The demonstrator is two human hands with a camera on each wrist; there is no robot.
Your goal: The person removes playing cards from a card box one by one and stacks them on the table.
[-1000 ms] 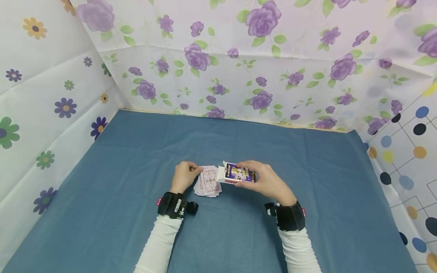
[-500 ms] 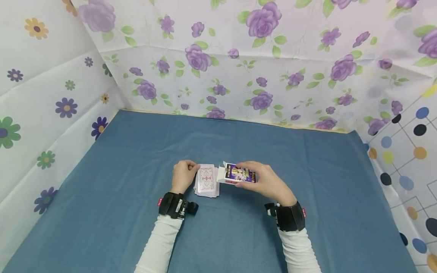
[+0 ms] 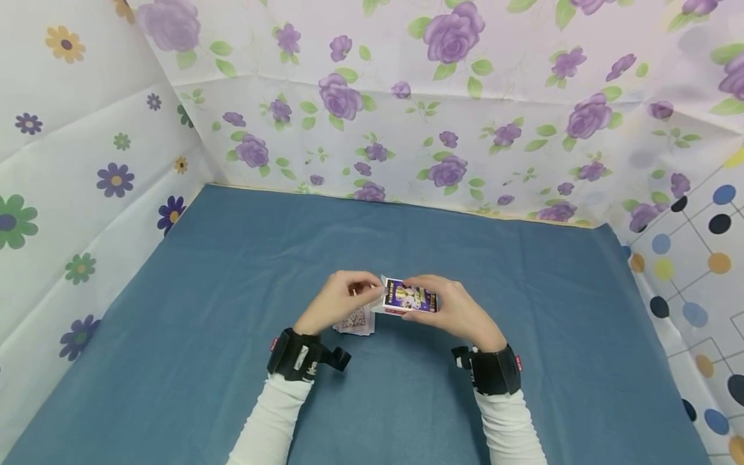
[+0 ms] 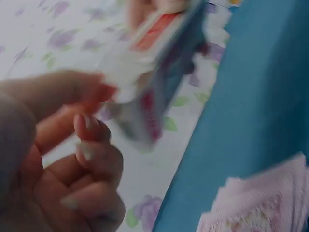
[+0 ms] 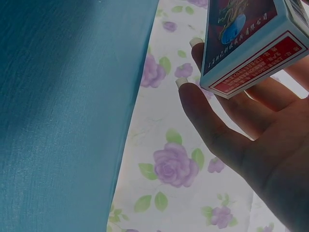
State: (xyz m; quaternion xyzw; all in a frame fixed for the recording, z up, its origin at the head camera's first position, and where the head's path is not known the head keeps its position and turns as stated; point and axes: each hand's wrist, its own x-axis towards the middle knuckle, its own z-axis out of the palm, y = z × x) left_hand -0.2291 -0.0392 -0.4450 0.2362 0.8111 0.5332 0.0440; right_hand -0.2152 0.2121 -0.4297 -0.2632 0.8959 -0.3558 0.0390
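My right hand (image 3: 456, 310) grips a playing-card box (image 3: 409, 296) by its sides, held sideways with its mouth to the left. The front is purple with a gold trophy; in the right wrist view the box (image 5: 246, 53) shows a red and white side panel. At the box's mouth, my left hand (image 3: 340, 300) pinches the white end flap between thumb and forefinger, its other fingers curled. The left wrist view shows that hand (image 4: 72, 140) blurred against the flap (image 4: 120, 79). Below it lies a stack of cards (image 3: 356, 321), red-patterned backs up, partly hidden by the left hand.
A blue cloth (image 3: 279, 232) covers the table. White sheets with purple roses (image 3: 453, 77) rise behind it, with flowered and dotted sheets at the sides. Both wrists wear black straps, and the left strap (image 3: 296, 354) sits just below the hand.
My left hand has left the card stack's left edge and moved right to the box's open end, over the cards. The right hand and box have stayed almost still.
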